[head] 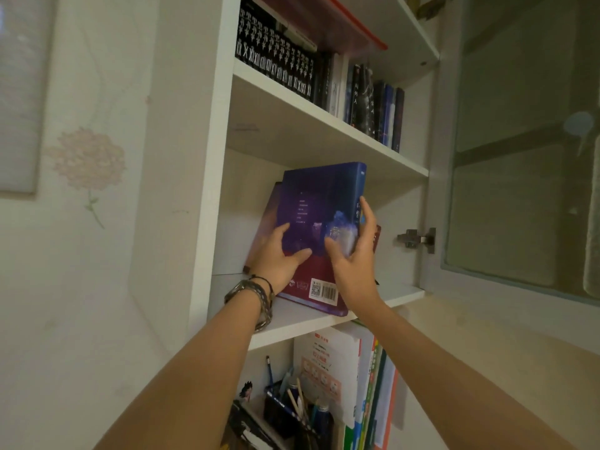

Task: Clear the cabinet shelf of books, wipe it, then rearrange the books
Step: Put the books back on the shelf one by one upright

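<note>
The cabinet point(214, 157) is white. The front book point(319, 203) is deep blue and purple over a dark red one point(311, 271) (white barcode patch). Black spines point(276, 53) above carry white numerals. The wallpaper point(91, 164) shows pale pink flowers.

Blue book point(319, 206) upright (slightly tilted) on mid shelf point(302, 315).

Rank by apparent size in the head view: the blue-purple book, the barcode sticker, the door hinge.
1. blue-purple book, clearly largest.
2 and 3. barcode sticker and door hinge look alike in size; I would not rank them.
</note>
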Motion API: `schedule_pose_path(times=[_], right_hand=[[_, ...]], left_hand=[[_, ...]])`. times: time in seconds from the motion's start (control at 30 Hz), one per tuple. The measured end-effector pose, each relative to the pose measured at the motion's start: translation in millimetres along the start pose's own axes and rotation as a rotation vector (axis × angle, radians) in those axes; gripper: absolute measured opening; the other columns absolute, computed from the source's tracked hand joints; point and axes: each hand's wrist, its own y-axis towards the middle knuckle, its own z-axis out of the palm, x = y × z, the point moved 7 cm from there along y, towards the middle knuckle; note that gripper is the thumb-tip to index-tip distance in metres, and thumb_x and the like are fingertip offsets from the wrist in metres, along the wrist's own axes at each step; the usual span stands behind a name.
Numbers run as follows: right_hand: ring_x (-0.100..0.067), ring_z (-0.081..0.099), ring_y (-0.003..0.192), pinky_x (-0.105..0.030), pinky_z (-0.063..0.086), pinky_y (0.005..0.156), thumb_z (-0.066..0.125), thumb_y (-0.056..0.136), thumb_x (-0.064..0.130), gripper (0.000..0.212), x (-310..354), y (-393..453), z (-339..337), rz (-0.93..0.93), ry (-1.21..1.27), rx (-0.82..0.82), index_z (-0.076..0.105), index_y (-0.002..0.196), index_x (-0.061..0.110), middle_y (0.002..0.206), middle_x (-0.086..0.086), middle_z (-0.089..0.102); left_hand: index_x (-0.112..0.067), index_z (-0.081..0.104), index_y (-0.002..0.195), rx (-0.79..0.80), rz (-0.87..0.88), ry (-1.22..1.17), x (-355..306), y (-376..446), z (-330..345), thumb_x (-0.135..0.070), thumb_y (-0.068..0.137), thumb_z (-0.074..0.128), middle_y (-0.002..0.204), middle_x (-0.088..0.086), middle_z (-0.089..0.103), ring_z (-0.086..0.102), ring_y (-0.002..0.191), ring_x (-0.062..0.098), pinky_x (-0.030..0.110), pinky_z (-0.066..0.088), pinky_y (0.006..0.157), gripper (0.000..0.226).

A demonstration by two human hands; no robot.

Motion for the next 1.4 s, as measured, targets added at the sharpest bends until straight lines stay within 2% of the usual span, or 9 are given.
schedule_pose_path(times=[0.13,0.23,0.47,0.63,0.8,0.97,1.1,1.27,1.4], right_hand=[[-0.016,0.052,0.125,-0.036,0.057,0.085,0.059,0.091,-0.001,0.086,-15.4,-18.7,0.5,0.05,0.039,0.095,0.011,0.148,0.041,0.151,0.0,0.03],[-0.014,0.053,0.125,-0.033,0.055,0.091,0.064,0.086,-0.005,0.098,-21.8,-25.3,-0.5,0.06,0.0,0.154,0.003,0.152,0.034,0.151,-0.003,0.033],[-0.01,0.06,0.113,-0.02,0.055,0.079,0.059,0.086,-0.013,0.098,-33.5,-21.4,-1.6,0.146,-0.032,0.151,0.001,0.153,0.03,0.142,-0.007,0.042],[0.001,0.056,0.115,-0.022,0.055,0.085,0.057,0.086,-0.014,0.097,-44.3,-15.7,5.1,0.159,-0.063,0.121,0.002,0.152,0.032,0.146,-0.003,0.035],[-0.011,0.047,0.129,-0.025,0.051,0.095,0.054,0.09,-0.009,0.095,-50.4,-10.7,14.8,0.172,-0.043,0.204,-0.004,0.148,0.041,0.152,-0.003,0.029],[0.009,0.057,0.107,-0.015,0.054,0.077,0.068,0.084,0.001,0.107,-48.2,-12.6,2.4,0.255,-0.105,0.417,-0.006,0.15,0.04,0.137,0.014,0.039],[-0.011,0.059,0.111,-0.024,0.057,0.081,0.074,0.077,0.001,0.117,-45.6,-12.1,-11.3,0.315,-0.241,0.518,-0.008,0.15,0.041,0.141,0.004,0.038],[0.002,0.059,0.09,-0.007,0.051,0.067,0.078,0.073,-0.003,0.12,-51.0,-3.9,2.8,0.287,-0.334,0.471,-0.006,0.153,0.033,0.134,0.005,0.043],[-0.017,0.061,0.107,-0.017,0.053,0.077,0.082,0.069,0.001,0.12,-60.8,3.4,15.1,0.268,-0.366,0.422,0.0,0.152,0.031,0.136,-0.003,0.049]], left_hand=[[-0.02,0.027,0.149,0.08,-0.019,0.033,8.9,3.1,9.2,-0.031,0.083,0.071,0.142,0.006,0.043,0.049,0.124,0.021,0.027,0.04,0.097,0.08],[-0.02,0.018,0.15,0.159,-0.044,0.08,15.3,4.0,17.3,-0.032,0.081,0.073,0.146,0.007,0.04,0.046,0.127,0.022,0.031,0.04,0.104,0.089],[-0.021,0.016,0.151,0.221,-0.071,0.214,20.6,4.6,26.3,-0.03,0.081,0.073,0.144,0.007,0.043,0.047,0.126,0.025,0.042,0.04,0.106,0.09],[-0.024,0.017,0.15,0.287,-0.15,0.344,24.4,12.4,34.5,-0.03,0.083,0.07,0.143,0.009,0.041,0.051,0.12,0.029,0.042,0.042,0.104,0.085],[-0.02,0.019,0.15,0.3,-0.171,0.302,27.4,20.7,33.5,-0.02,0.083,0.071,0.143,0.008,0.041,0.048,0.124,0.027,0.039,0.039,0.107,0.084],[-0.017,0.025,0.148,0.29,-0.173,0.199,33.9,22.8,29.0,-0.015,0.08,0.074,0.14,0.007,0.046,0.051,0.122,0.024,0.038,0.039,0.107,0.084],[-0.018,0.028,0.146,0.268,-0.184,0.16,35.7,23.3,27.7,-0.012,0.079,0.075,0.137,0.007,0.05,0.053,0.12,0.024,0.038,0.041,0.106,0.082],[-0.016,0.025,0.148,0.237,-0.182,0.252,37.7,26.8,23.0,-0.011,0.084,0.069,0.14,0.007,0.048,0.05,0.123,0.023,0.027,0.037,0.104,0.078],[-0.02,0.03,0.147,0.181,-0.19,0.341,40.6,27.8,16.5,-0.014,0.089,0.062,0.138,0.007,0.05,0.05,0.123,0.024,0.028,0.037,0.103,0.067]])
